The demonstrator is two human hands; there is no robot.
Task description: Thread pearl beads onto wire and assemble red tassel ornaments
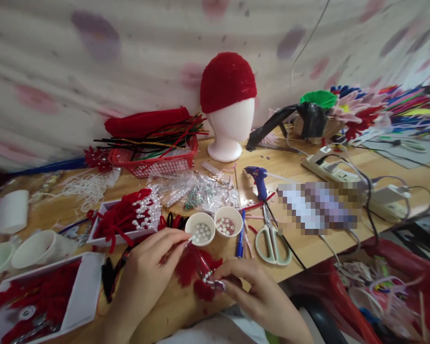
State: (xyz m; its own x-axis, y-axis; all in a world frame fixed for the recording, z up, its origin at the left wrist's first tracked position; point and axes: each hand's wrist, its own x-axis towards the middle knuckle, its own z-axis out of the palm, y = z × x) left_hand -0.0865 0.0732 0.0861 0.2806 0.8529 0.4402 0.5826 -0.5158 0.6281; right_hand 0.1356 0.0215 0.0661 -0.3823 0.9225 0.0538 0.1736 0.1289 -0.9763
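My left hand (pixel 153 260) is closed in a pinch by the near rim of a white cup of pearl beads (pixel 202 232), with a small white bead at its fingertips. In my right hand (pixel 246 284), thumb and finger grip a short string of pearl beads (pixel 208 276). A thin, clear-looking line seems to run between the two hands. Under them, red fuzzy material (pixel 189 267) lies on the wooden table. A second cup (pixel 228 222), beside the first, holds white and reddish beads.
Scissors (pixel 273 244), a blue pen (pixel 240 241) and a blue glue gun (pixel 258 180) lie to the right. Boxes of red pieces (pixel 123 217) stand left. Behind are a red basket (pixel 153 165) and a white mannequin head (pixel 229 124) in a red cap. Power strips (pixel 338 177) trail cables.
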